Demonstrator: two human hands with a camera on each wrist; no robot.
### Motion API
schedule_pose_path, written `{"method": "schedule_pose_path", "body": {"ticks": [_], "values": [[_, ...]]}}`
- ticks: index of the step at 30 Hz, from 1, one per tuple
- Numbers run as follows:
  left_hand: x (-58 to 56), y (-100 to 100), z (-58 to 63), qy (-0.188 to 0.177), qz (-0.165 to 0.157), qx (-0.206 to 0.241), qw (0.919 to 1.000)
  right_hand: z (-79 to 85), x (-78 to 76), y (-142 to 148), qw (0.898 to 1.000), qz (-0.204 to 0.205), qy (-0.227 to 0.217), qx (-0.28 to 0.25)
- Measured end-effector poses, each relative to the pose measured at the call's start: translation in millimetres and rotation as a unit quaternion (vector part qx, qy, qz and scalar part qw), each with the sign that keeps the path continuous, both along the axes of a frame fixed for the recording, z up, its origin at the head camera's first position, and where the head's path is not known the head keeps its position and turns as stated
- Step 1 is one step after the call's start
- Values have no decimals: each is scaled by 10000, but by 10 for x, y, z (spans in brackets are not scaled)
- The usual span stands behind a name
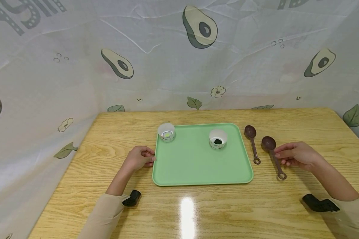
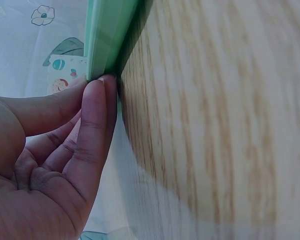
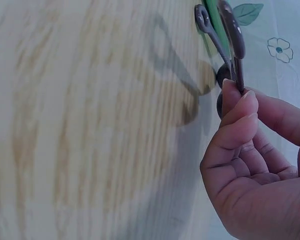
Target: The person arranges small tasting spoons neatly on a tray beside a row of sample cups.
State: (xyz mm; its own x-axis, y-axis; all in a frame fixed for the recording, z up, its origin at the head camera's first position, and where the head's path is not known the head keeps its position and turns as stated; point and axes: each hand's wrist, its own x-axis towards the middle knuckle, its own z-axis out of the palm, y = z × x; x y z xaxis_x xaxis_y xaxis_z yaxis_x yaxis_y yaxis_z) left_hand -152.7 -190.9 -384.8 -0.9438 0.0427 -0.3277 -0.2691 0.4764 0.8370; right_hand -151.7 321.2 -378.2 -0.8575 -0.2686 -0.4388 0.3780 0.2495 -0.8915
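Observation:
At the left rim of a light green tray (image 1: pixel 182 166) my left hand (image 1: pixel 140 157) pinches the edge between thumb and fingertips. The left wrist view shows the thumb on the tray's rim (image 2: pixel 102 40) and the fingers under it. My right hand (image 1: pixel 299 155) pinches the handle of a brown long-handled spoon (image 1: pixel 268 143) that has a round bowl and a ring at its end. In the right wrist view the spoon's handle (image 3: pixel 232 30) rises from between thumb and fingertips. A smaller brown spoon (image 1: pixel 250 131) lies between it and the tray.
On the tray stand two small white bowls: one (image 1: pixel 162 130) at the far left corner with a pale, yellow-green-spotted thing inside, another (image 1: pixel 222 134) toward the far right holding something dark. A printed cloth (image 1: pixel 167 83) hangs behind the wooden table (image 1: pixel 227 209).

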Motion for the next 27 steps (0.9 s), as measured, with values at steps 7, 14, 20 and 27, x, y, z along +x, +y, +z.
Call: {"method": "schedule_pose_path", "body": {"ticks": [7, 14, 20, 27], "values": [[0, 1, -10, 24, -38, 64, 10000, 59, -15, -3, 9997, -47, 250, 42], [-4, -2, -17, -2, -31, 103, 9999, 109, -46, -24, 9994, -108, 328, 26], [-8, -2, -18, -39, -12, 121, 9999, 162, -73, -63, 9992, -103, 377, 131], [-8, 0, -4, -83, 23, 108, 9999, 214, -104, -142, 9986, -145, 459, 225]]}}
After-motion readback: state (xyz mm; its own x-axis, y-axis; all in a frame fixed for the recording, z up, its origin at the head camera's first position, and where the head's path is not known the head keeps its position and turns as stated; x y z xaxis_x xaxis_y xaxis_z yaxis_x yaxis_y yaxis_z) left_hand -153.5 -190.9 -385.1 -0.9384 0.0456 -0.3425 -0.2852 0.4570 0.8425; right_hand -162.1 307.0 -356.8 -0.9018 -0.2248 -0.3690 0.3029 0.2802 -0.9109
